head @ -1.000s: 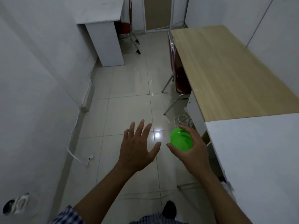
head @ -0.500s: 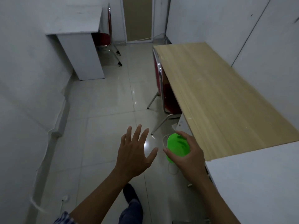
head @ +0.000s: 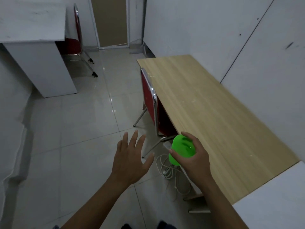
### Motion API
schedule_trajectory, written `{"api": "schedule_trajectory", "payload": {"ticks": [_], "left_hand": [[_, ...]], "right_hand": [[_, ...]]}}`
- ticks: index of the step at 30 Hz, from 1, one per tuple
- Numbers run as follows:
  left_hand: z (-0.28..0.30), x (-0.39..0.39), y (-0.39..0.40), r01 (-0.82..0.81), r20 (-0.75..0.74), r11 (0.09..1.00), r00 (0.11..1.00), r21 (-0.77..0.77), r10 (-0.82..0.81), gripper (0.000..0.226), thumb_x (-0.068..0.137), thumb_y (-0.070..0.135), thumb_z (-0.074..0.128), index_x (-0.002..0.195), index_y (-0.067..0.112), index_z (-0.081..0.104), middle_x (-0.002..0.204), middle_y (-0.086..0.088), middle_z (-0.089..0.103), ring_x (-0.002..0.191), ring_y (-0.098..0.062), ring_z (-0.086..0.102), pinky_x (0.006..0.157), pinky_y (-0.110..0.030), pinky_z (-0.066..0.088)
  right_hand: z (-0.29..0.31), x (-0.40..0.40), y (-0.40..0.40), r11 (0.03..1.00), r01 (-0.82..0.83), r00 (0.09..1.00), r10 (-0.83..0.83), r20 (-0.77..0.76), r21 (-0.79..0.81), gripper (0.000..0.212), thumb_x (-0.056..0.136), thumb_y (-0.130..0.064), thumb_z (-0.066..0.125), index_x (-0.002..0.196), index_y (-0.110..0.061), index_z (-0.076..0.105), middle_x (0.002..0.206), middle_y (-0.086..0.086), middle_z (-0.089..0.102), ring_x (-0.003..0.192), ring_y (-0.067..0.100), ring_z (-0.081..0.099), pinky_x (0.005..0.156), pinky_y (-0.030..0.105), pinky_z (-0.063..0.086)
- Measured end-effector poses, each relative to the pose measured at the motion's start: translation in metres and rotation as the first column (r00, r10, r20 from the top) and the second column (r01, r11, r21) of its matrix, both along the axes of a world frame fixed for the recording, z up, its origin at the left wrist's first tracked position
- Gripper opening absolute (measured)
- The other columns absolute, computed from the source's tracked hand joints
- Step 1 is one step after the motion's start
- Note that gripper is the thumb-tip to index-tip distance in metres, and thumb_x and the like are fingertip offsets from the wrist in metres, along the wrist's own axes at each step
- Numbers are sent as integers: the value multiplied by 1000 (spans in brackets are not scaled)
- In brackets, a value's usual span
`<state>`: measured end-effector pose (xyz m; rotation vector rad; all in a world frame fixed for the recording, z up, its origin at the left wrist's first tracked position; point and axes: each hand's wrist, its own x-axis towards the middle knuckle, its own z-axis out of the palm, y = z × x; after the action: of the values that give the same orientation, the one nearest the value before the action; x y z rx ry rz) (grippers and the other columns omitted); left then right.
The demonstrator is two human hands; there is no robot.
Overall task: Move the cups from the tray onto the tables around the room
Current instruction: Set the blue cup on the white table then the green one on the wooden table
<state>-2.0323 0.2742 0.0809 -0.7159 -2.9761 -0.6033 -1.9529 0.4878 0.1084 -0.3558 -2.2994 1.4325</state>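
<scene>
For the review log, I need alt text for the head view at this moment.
A person's right hand grips a green cup beside a bare wooden table, while the left hand hangs open and empty over the tiled floor. A red chair is tucked against the table.

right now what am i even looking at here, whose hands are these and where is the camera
There is no machine here. A person wears a wide-angle camera on the head, looking forward and down, so the two arms reaching in from the bottom are that person's own. The right hand grips a bright green cup, held over the floor just beside the edge of a long wooden table; nothing lies on the part of its top in view. The left hand is open and holds nothing. A red chair is pushed against the table. A white desk stands far left, with white cables on the tiled floor.
</scene>
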Motion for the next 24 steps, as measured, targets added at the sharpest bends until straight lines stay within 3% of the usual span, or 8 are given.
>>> {"api": "schedule_trajectory", "payload": {"ticks": [3, 7, 11, 15, 18, 24], "left_hand": [[-2, -28, 10, 6, 18, 1000, 1000, 19, -6, 81, 91, 71, 32, 154, 21, 35, 164, -9, 28, 152, -37, 18, 118, -52, 26], [-6, -59, 37, 31, 42, 998, 999, 56, -33, 83, 90, 71, 30, 156, 21, 31, 165, -7, 23, 153, -35, 14, 119, -50, 24], [-9, -96, 83, 122, 44, 990, 991, 74, -126, 79, 93, 65, 37, 156, 18, 30, 165, -8, 23, 153, -35, 13, 121, -49, 23], [-24, -135, 142, 196, 89, 976, 975, 90, -204, 80, 94, 65, 37, 159, 23, 16, 168, -2, 8, 155, -28, 0, 125, -45, 13], [-43, -168, 194, 191, 141, 973, 968, 132, -209, 85, 92, 68, 37, 160, 28, 4, 167, 8, -5, 155, -21, -9, 122, -37, 6], [-85, -236, 269, 136, 189, 989, 971, 55, -145, 90, 91, 67, 40, 160, 18, 10, 169, -4, 1, 155, -33, -1, 121, -52, 18]], "right_hand": [[-4, -27, 14, 999, 35, 999, -35, 17, -20, 65, 68, -43, 92, 126, -44, 62, 120, -30, 60, 113, 0, 60, 93, 36, 55], [-13, -61, 40, 997, 75, 997, -75, 17, -20, 65, 67, -50, 90, 125, -47, 61, 122, -29, 60, 113, -1, 59, 93, 37, 55], [-25, -101, 74, 993, 107, 994, -107, 0, -52, 66, 66, -52, 90, 125, -48, 62, 122, -31, 60, 114, -3, 58, 93, 30, 53], [-33, -144, 115, 992, 115, 993, -115, 3, -43, 67, 66, -57, 87, 127, -45, 61, 123, -30, 59, 116, -4, 57, 92, 18, 47], [-42, -179, 152, 994, 106, 994, -105, 22, -32, 65, 69, -48, 90, 127, -44, 61, 123, -29, 60, 116, -4, 57, 91, 10, 44], [-61, -236, 210, 994, 111, 993, -111, 24, 8, 65, 68, -40, 93, 125, -41, 62, 120, -26, 61, 114, -4, 58, 90, 7, 41]]}}
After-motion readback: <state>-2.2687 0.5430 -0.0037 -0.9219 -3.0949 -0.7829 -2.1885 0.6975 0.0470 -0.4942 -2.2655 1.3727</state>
